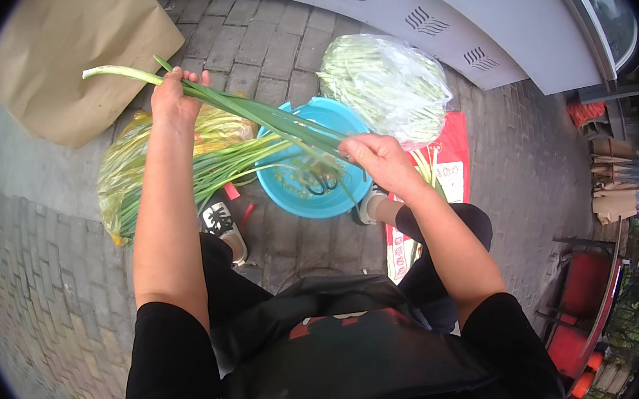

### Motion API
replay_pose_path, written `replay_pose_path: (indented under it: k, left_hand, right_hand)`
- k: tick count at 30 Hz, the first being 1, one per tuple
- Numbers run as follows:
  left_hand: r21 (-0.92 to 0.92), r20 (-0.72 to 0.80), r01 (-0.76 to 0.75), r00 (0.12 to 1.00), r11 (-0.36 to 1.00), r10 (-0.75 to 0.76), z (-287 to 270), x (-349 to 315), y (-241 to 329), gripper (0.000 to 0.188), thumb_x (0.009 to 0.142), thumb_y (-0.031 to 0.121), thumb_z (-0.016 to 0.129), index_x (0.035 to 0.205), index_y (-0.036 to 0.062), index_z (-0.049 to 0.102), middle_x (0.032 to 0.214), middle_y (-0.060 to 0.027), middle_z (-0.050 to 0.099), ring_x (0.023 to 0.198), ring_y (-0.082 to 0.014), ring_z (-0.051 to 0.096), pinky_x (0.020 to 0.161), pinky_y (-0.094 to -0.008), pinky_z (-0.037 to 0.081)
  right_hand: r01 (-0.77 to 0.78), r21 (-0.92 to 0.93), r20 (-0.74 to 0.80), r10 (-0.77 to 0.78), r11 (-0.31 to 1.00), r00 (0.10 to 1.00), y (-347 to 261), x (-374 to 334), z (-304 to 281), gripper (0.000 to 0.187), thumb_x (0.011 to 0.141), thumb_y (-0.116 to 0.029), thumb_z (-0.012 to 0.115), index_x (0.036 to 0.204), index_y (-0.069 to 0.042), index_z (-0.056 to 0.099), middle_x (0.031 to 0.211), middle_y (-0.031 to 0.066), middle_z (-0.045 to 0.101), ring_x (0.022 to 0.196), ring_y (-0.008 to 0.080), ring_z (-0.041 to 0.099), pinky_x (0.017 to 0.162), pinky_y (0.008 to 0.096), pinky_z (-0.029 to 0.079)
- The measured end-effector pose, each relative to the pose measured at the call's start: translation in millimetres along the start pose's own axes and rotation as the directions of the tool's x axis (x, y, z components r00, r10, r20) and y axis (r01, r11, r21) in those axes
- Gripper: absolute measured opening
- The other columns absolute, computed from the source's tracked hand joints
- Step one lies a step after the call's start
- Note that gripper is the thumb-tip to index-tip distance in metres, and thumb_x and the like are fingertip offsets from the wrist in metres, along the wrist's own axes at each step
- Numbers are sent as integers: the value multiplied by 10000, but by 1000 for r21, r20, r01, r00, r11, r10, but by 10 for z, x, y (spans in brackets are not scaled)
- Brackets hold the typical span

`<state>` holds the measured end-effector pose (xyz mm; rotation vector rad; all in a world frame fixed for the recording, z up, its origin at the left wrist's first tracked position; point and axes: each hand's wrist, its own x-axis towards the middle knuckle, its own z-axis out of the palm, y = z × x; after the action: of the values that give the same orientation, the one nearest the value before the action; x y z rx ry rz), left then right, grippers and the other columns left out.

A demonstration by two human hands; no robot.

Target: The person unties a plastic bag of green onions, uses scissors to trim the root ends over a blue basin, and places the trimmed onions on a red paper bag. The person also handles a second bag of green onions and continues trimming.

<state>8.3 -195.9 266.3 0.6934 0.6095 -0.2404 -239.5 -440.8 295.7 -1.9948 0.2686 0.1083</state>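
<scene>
A long scallion [246,107] stretches across between my two hands, its white root end pointing to the far left. My left hand [175,98] is closed around the stalk just below the white part. At the leafy end, my right hand [382,162] pinches the green leaves. Below it stands a light blue basin [271,185] with scraps in it and the dark handles of a pair of scissors [323,185]. Left of the basin lies a bunch of scallions [176,188], partly in a yellow plastic bag [113,172], with leaf tips over the basin's rim.
A clear plastic bag of long green vegetables [381,86] lies behind the basin at right. Some scallions [428,167] rest on a red and white sack [455,141] by my right knee. Brown paper [75,62] is far left, a grey metal unit [463,10] at the back, red chairs [582,288] at right.
</scene>
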Motion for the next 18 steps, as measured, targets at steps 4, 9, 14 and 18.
replay_pose_path:
  k: [4,9,14,18]
  left_hand:
    - [52,35,-83,996,995,81,-34,-5,-79,75,937,55,422,879,11,403,783,-111,438,624,-209,451,686,-447,526]
    - [139,-120,-210,967,968,227,-181,197,-39,54,927,42,416,881,22,397,767,-101,439,562,-193,422,532,-389,471]
    - [-155,-160,-138,981,978,113,-452,486,288,105,952,74,362,859,34,391,694,-59,410,530,-156,365,520,-356,446]
    - [-240,-219,-67,976,968,13,-352,423,270,149,966,108,350,834,51,388,679,-56,395,527,-159,360,550,-363,452]
  right_hand:
    - [52,-208,89,-34,977,995,-216,62,379,271,866,-267,592,871,-3,650,746,124,643,648,232,588,646,332,471]
    - [214,69,-267,-189,974,945,-374,94,354,226,886,-183,558,744,-7,558,624,35,545,579,134,499,550,291,414]
    - [289,411,-478,-65,865,876,-437,-62,-176,157,927,-128,502,900,-8,600,651,-15,490,618,73,438,598,223,397]
    - [-110,-162,-306,56,981,950,343,-253,-175,239,865,-55,539,1094,-11,589,865,66,576,800,164,545,714,279,451]
